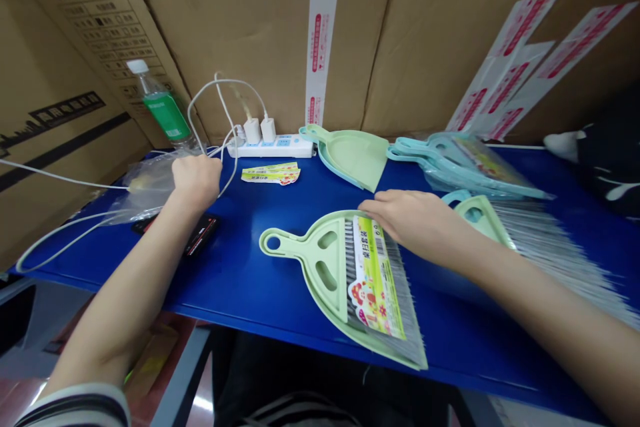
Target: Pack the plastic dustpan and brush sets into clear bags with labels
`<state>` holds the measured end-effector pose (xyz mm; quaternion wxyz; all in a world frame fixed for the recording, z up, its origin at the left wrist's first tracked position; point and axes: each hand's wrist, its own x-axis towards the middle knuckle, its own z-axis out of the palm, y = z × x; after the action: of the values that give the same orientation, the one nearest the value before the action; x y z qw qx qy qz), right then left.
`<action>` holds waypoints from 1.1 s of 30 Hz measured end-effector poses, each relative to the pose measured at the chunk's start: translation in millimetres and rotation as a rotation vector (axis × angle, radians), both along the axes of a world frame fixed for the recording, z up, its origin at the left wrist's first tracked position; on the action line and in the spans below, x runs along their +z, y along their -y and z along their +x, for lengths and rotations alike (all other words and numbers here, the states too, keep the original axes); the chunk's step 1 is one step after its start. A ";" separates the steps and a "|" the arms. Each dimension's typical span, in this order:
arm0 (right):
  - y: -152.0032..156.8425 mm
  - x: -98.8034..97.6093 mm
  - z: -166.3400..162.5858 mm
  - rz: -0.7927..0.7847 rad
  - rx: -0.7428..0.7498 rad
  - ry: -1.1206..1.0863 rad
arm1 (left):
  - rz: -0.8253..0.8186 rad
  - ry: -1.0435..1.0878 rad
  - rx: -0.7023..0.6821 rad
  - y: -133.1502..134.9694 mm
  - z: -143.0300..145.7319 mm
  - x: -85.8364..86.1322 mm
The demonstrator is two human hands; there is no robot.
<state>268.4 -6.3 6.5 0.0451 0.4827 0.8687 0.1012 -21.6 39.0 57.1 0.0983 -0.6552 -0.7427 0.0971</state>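
One set looks assembled: pale green plastic dustpan (320, 260) lies flat on the glossy blue table (240, 280), grey-bristled small broom (395, 293) with a bright printed paper label (373, 280) nested in it. Right hand (415, 223) rests palm-down on the broom top, fingers flat and spread, gripping nothing. Left hand (197, 177) is loosely curled at a crinkly clear plastic bag (150, 183), apparently pinching its edge; bagging seems left to do. More pans wait: a bare green dustpan (355, 153) behind, light blue dustpans in clear wrap (465, 163) to the right. Spare label (271, 173) near the white power strip (273, 145).
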 end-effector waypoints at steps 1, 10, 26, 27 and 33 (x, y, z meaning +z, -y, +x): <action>-0.1 0.2 -0.1 0.000 0.001 0.003 | -0.019 -0.091 0.044 2.9 6.0 2.6; -2.5 -3.6 3.2 0.035 0.052 -0.023 | -0.002 -0.243 -0.225 23.9 25.8 -8.1; -3.1 -4.3 3.0 0.027 0.046 -0.021 | -0.153 -0.233 -0.683 22.0 36.2 -26.1; -3.0 -4.1 2.9 0.028 0.047 -0.023 | -0.160 -0.226 -0.715 21.9 36.5 -26.5; -2.3 -1.9 2.1 0.010 0.032 -0.018 | -0.154 -0.165 -0.839 22.9 37.9 -26.7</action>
<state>270.5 -4.0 4.6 0.0330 0.4697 0.8763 0.1017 16.3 16.1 30.4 0.1391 -0.8957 -0.3926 0.1559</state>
